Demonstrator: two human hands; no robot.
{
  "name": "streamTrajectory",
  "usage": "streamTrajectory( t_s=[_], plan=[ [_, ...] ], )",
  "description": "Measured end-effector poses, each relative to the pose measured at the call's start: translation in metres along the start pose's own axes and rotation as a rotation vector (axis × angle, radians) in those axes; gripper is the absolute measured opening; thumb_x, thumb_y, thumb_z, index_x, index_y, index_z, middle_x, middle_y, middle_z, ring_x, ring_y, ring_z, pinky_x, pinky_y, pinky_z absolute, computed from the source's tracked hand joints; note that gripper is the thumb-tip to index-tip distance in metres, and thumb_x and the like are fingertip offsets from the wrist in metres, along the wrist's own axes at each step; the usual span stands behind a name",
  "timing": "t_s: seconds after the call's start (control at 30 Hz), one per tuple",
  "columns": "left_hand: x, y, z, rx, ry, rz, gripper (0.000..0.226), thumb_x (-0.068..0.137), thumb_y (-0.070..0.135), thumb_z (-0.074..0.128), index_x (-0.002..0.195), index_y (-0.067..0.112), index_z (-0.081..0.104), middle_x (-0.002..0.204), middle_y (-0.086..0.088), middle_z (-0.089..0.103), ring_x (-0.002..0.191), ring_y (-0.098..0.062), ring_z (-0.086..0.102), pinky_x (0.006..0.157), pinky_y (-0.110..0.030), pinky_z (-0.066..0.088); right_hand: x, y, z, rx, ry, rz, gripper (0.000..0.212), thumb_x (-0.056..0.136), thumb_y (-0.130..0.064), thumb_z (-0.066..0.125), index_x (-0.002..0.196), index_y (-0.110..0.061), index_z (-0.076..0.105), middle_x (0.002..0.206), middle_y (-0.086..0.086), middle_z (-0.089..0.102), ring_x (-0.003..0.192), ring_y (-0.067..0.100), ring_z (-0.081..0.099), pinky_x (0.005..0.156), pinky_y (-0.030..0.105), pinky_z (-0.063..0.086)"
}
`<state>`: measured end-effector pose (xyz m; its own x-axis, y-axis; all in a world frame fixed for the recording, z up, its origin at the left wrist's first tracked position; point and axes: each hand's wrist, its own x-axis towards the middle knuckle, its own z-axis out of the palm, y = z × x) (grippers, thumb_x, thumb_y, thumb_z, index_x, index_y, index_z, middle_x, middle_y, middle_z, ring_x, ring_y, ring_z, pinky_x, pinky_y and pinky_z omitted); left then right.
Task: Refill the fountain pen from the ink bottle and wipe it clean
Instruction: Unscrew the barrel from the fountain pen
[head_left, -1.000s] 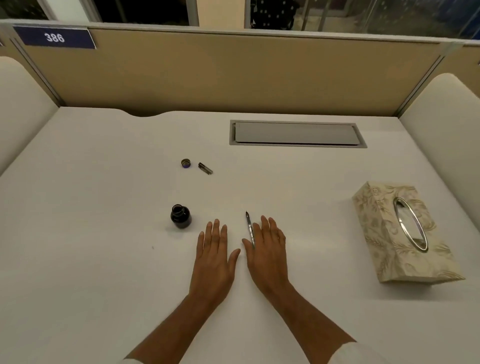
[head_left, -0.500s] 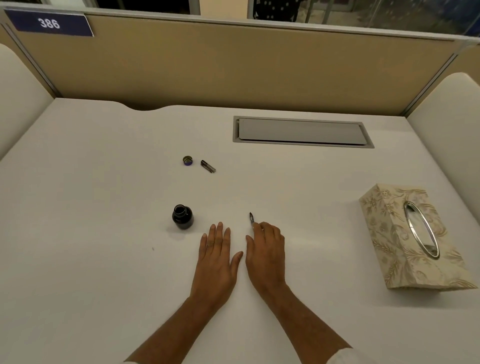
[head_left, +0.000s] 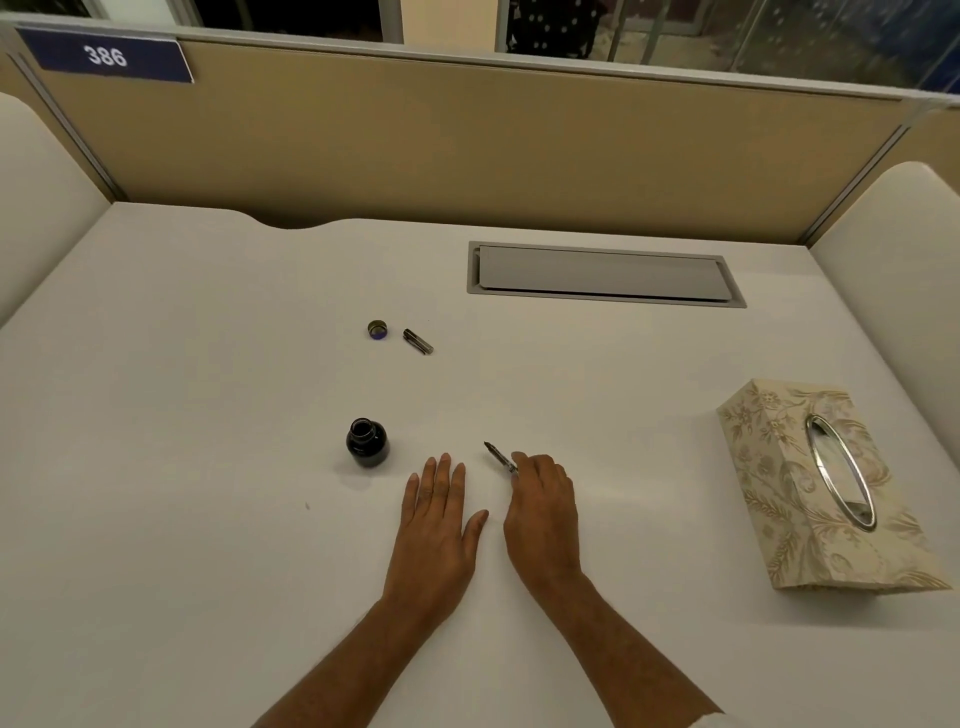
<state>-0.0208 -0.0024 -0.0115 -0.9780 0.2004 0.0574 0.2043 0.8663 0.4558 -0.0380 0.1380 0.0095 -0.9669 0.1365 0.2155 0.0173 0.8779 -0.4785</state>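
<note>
A small dark ink bottle (head_left: 368, 441) stands uncapped on the white desk (head_left: 208, 415). Its round cap (head_left: 377, 329) lies farther back, with the pen's cap (head_left: 418, 342) just to its right. My right hand (head_left: 543, 512) is curled around the fountain pen (head_left: 500, 457), whose nib sticks out past the fingers toward the upper left; the pen's rear is hidden under the hand. My left hand (head_left: 436, 525) rests flat on the desk, fingers together, just right of the bottle and apart from it.
A floral tissue box (head_left: 810, 483) with a metal-rimmed oval slot sits at the right. A grey cable hatch (head_left: 602, 274) is set into the desk at the back. Tan partition panels close off the rear and sides.
My right hand went from lying flat beside the pen to curling its fingers around it, and the nib now points more to the left. My left hand stayed flat.
</note>
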Motion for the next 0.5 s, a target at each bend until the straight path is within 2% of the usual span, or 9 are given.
streamTrajectory(
  t_s=[0.1,0.17,0.23,0.3,0.37,0.4,0.43,0.5],
  plan=[
    [0.003,0.009,-0.007,-0.127,0.047,-0.023,0.061,0.108,0.040,0.035,0.161,0.014,0.022,0.169,0.001,0.013,0.158,-0.013,0.000,0.129,-0.028,-0.004,-0.002,-0.004,-0.008,0.147,0.011,0.000,0.032,0.093,0.009,0.056,0.121,-0.003,0.065,0.108,0.008,0.063,0.088,0.023,0.064,0.076,0.037,0.059],
    [0.005,0.020,-0.013,-0.258,0.074,-0.067,0.055,0.108,0.035,0.040,0.158,0.014,0.032,0.167,0.003,0.021,0.157,-0.011,0.009,0.127,-0.026,0.005,-0.003,-0.008,-0.015,0.231,0.041,-0.038,0.031,0.094,0.011,0.055,0.120,-0.003,0.064,0.107,0.007,0.061,0.088,0.022,0.063,0.074,0.036,0.059],
    [0.007,0.033,-0.022,-0.471,0.074,-0.191,0.050,0.107,0.035,0.044,0.155,0.018,0.041,0.162,0.006,0.038,0.154,-0.009,0.026,0.124,-0.024,0.017,-0.005,-0.012,-0.022,0.280,0.072,-0.072,0.031,0.095,0.012,0.054,0.121,-0.002,0.063,0.106,0.006,0.060,0.091,0.021,0.062,0.075,0.034,0.057],
    [0.012,0.046,-0.034,-0.735,0.059,-0.329,0.043,0.107,0.036,0.047,0.147,0.023,0.053,0.149,0.010,0.056,0.140,-0.002,0.046,0.117,-0.022,0.034,-0.009,-0.017,-0.030,0.302,0.091,-0.090,0.030,0.096,0.010,0.054,0.120,-0.004,0.063,0.107,0.005,0.062,0.094,0.020,0.062,0.079,0.032,0.056],
    [0.016,0.057,-0.046,-0.971,0.085,-0.402,0.028,0.106,0.033,0.051,0.127,0.030,0.069,0.125,0.018,0.072,0.118,0.007,0.062,0.102,-0.021,0.049,-0.013,-0.022,-0.040,0.319,0.093,-0.103,0.029,0.097,0.008,0.054,0.121,-0.006,0.064,0.108,0.004,0.064,0.098,0.018,0.062,0.084,0.029,0.055],
    [0.017,0.062,-0.052,-1.057,0.100,-0.433,0.023,0.106,0.032,0.053,0.117,0.032,0.073,0.113,0.020,0.076,0.109,0.007,0.066,0.095,-0.020,0.052,-0.015,-0.024,-0.045,0.332,0.088,-0.101,0.030,0.097,0.007,0.054,0.122,-0.007,0.064,0.110,0.003,0.066,0.101,0.017,0.062,0.087,0.026,0.053],
    [0.018,0.066,-0.058,-1.138,0.107,-0.473,0.022,0.105,0.031,0.055,0.114,0.031,0.075,0.110,0.017,0.078,0.107,0.004,0.069,0.093,-0.020,0.052,-0.017,-0.026,-0.051,0.348,0.081,-0.095,0.031,0.098,0.006,0.054,0.124,-0.008,0.065,0.112,0.003,0.067,0.103,0.016,0.062,0.090,0.022,0.052],
    [0.018,0.072,-0.064,-1.296,0.101,-0.553,0.023,0.102,0.029,0.060,0.118,0.023,0.075,0.114,0.006,0.079,0.111,-0.008,0.072,0.099,-0.027,0.054,-0.019,-0.030,-0.061,0.393,0.066,-0.069,0.033,0.099,0.004,0.054,0.128,-0.009,0.065,0.117,0.001,0.068,0.109,0.013,0.062,0.095,0.018,0.050]
  ],
)
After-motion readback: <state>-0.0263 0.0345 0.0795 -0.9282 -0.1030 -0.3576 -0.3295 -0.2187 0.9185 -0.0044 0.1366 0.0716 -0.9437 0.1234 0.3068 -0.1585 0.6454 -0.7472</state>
